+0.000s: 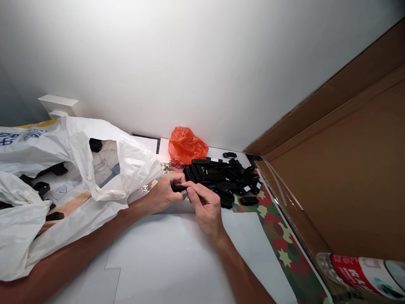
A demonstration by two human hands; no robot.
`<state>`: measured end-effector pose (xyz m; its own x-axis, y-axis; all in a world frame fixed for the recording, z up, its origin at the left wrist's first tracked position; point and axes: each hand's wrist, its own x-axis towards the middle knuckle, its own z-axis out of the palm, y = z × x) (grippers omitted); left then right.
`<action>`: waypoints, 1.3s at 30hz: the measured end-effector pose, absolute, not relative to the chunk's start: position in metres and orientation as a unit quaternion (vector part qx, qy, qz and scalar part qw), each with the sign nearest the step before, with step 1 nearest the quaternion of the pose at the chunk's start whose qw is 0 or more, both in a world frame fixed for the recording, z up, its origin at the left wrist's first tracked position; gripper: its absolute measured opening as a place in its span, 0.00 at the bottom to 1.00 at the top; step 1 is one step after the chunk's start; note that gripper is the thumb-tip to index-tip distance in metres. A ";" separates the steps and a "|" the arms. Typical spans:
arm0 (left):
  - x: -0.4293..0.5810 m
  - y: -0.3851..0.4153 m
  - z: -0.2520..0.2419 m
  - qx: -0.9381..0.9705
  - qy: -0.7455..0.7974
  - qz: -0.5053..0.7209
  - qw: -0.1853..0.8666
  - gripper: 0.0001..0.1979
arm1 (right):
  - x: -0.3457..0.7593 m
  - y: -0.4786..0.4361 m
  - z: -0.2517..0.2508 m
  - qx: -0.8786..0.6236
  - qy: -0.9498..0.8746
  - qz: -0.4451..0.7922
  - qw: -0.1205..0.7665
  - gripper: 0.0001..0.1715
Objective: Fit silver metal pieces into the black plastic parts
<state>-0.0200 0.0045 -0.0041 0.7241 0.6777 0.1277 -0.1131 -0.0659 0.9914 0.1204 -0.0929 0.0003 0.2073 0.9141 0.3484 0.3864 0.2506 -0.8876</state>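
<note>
Between both hands, just in front of a heap of black plastic parts, is a small black part. My left hand is closed around it, thumb below and fingers above. The fingertips of my right hand pinch at its right end, where something small and greyish shows; I cannot make out what that is. Fingers hide most of the held part. Behind my left hand, small shiny metal pieces lie scattered beside a crumpled orange plastic bag.
A white plastic bag with black parts inside lies open at the left, over my left forearm. White sheets and a camouflage-patterned cover lie on the table. Cardboard stands at the right, near a red-labelled bottle. A wall rises behind.
</note>
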 end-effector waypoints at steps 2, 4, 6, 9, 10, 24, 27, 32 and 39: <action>-0.020 0.004 -0.003 0.664 0.214 0.304 0.648 0.10 | 0.121 -0.093 0.001 -0.561 -0.578 0.252 0.536 0.19; -0.019 0.003 -0.002 0.660 0.217 0.309 0.649 0.09 | 0.121 -0.093 0.001 -0.558 -0.571 0.267 0.540 0.18; -0.019 0.003 -0.001 0.652 0.228 0.318 0.649 0.10 | 0.122 -0.093 0.000 -0.557 -0.557 0.286 0.546 0.19; -0.019 0.003 -0.002 0.640 0.245 0.314 0.657 0.09 | 0.123 -0.092 -0.003 -0.561 -0.525 0.309 0.561 0.19; -0.019 0.003 -0.002 0.636 0.245 0.308 0.663 0.09 | 0.123 -0.091 -0.004 -0.563 -0.514 0.312 0.567 0.19; -0.020 0.002 -0.003 0.611 0.201 0.245 0.725 0.13 | 0.129 -0.087 0.003 -0.530 -0.525 0.388 0.541 0.27; -0.020 0.003 -0.006 0.619 0.201 0.238 0.721 0.12 | 0.132 -0.084 0.002 -0.511 -0.514 0.427 0.541 0.28; -0.021 0.003 -0.006 0.615 0.208 0.232 0.724 0.13 | 0.132 -0.082 -0.001 -0.498 -0.502 0.441 0.552 0.27; -0.019 0.001 -0.002 0.604 0.211 0.225 0.735 0.14 | 0.133 -0.083 -0.002 -0.490 -0.508 0.434 0.559 0.25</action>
